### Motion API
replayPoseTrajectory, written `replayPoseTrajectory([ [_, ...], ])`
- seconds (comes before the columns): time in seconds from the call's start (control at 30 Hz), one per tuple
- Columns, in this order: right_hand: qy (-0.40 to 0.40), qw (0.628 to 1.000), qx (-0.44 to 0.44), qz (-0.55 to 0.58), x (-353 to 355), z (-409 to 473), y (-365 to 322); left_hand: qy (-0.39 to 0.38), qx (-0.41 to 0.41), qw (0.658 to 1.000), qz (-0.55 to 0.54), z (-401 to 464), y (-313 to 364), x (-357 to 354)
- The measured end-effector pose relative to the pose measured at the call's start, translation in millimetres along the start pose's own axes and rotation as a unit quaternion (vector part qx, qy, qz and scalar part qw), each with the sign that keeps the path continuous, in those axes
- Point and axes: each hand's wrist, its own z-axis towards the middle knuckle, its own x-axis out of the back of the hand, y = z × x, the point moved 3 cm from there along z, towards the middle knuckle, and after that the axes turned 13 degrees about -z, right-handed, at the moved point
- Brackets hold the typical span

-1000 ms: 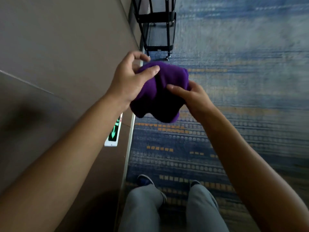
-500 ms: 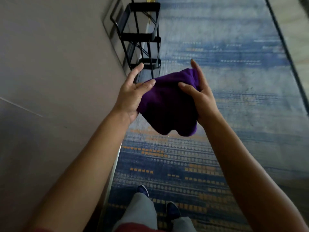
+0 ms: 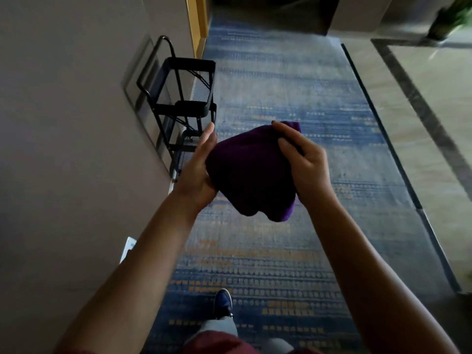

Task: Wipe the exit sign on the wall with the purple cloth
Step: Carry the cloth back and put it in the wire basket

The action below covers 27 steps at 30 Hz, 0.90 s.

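A bunched purple cloth [image 3: 251,172] hangs in the air in front of me, held between both hands. My left hand [image 3: 198,172] presses against its left side with the fingers stretched forward. My right hand [image 3: 304,162] grips its upper right edge, thumb on top. Low on the left wall, only a white corner of the exit sign [image 3: 129,247] shows; my left forearm hides the rest.
A black wire-mesh trolley [image 3: 187,100] stands against the left wall just ahead of my hands. Blue patterned carpet [image 3: 293,85] runs down the corridor, with pale tiled floor [image 3: 421,111] to the right. My shoe [image 3: 223,301] is below.
The view has tilted up and forward along the corridor. The exit sign's green face, visible a second ago, is now behind my left arm. Both hands kept hold of the cloth.
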Motion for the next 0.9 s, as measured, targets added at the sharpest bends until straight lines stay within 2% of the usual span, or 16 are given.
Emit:
replayPoseTrajectory([
  [0.1, 0.027, 0.996, -0.055, 0.063, 9.4, 42.4, -1.1, -0.059, 0.0, 0.998, -0.019, 31.9, -10.0, -15.9],
  [0.23, 0.04, 0.99, -0.102, 0.086, 25.3, 89.7, 16.5, -0.07, -0.049, 0.993, 0.08, 71.8, -14.5, -28.7],
  [0.4, 0.01, 0.992, -0.09, 0.09, 50.5, 153.4, 48.4, -0.093, -0.065, 0.969, 0.221, 141.3, -18.6, -50.6],
  [0.53, -0.116, 0.991, -0.062, 0.005, 63.3, 221.7, 87.9, -0.034, -0.116, 0.969, 0.217, 203.9, -16.4, -66.0],
  [0.7, -0.216, 0.972, -0.046, -0.084, 57.9, 312.0, 129.7, 0.034, -0.161, 0.951, 0.262, 267.9, -10.7, -78.2],
  [0.8, -0.224, 0.968, -0.034, -0.107, 46.0, 361.9, 141.8, 0.09, -0.191, 0.934, 0.289, 297.7, -0.2, -70.8],
  [0.9, -0.229, 0.965, -0.001, -0.131, 25.8, 410.3, 146.1, 0.116, -0.206, 0.924, 0.301, 325.1, 15.3, -61.1],
])
